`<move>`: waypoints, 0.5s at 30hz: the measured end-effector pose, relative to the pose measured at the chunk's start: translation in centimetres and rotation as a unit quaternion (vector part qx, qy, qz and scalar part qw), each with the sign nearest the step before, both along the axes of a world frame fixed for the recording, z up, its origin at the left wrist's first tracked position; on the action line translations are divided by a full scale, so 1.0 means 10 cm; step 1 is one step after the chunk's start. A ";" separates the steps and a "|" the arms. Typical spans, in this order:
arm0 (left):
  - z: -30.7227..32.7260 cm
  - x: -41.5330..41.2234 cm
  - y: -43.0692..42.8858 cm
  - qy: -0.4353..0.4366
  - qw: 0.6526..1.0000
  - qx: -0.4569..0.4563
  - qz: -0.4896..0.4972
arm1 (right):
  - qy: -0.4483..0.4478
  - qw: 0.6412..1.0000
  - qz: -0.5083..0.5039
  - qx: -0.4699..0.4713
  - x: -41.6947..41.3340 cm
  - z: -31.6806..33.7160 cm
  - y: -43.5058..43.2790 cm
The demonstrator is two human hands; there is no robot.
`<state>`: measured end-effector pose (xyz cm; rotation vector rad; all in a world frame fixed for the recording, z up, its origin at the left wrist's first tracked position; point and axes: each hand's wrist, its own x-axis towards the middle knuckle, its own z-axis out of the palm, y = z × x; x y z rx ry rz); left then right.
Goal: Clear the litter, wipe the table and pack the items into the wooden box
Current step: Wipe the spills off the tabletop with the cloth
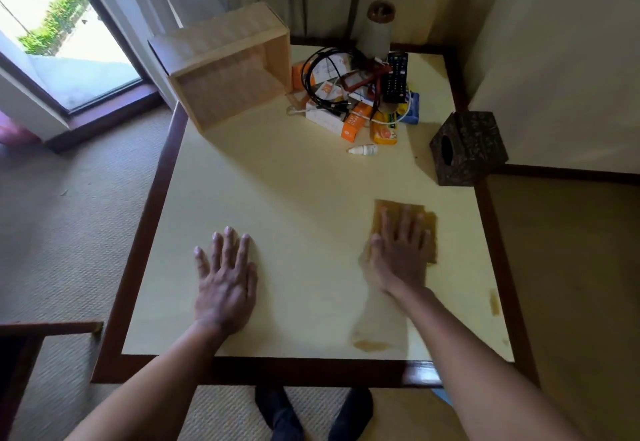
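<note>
My right hand point(398, 253) lies flat with straight fingers on an orange-brown cloth point(431, 232) on the cream table top point(304, 198); the hand looks motion-blurred. My left hand point(225, 278) rests flat on the bare table, fingers spread. The wooden box point(225, 70) stands on its side at the far left corner, its opening towards me. Beside it lies a pile of items point(356, 94): black cables, orange and white cartons, a black remote point(394, 77). A small white bottle point(363, 149) lies apart from the pile.
A dark patterned tissue box point(467, 149) sits at the table's right edge. A grey cylinder with a brown top point(377, 32) stands at the far corner. A brownish smear point(370, 345) marks the near edge. Walls close off the right; carpet and a glass door lie left.
</note>
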<state>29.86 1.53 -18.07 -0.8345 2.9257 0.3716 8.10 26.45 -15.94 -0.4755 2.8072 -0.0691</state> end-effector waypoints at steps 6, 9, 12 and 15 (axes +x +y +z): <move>0.02 -0.01 0.04 -0.041 0.998 -0.050 -0.007 | -0.063 0.965 0.248 -0.058 1.18 0.11 -0.15; 0.03 -0.02 0.08 -0.050 0.997 -0.055 0.032 | -0.041 0.966 0.247 -0.065 1.28 0.09 0.57; 0.11 -0.03 0.37 -0.018 0.998 -0.036 0.042 | -0.006 0.990 0.134 -0.035 0.93 0.06 1.42; 0.15 -0.07 0.84 0.001 1.000 -0.018 -0.004 | -0.001 1.000 0.009 -0.019 0.72 0.06 1.71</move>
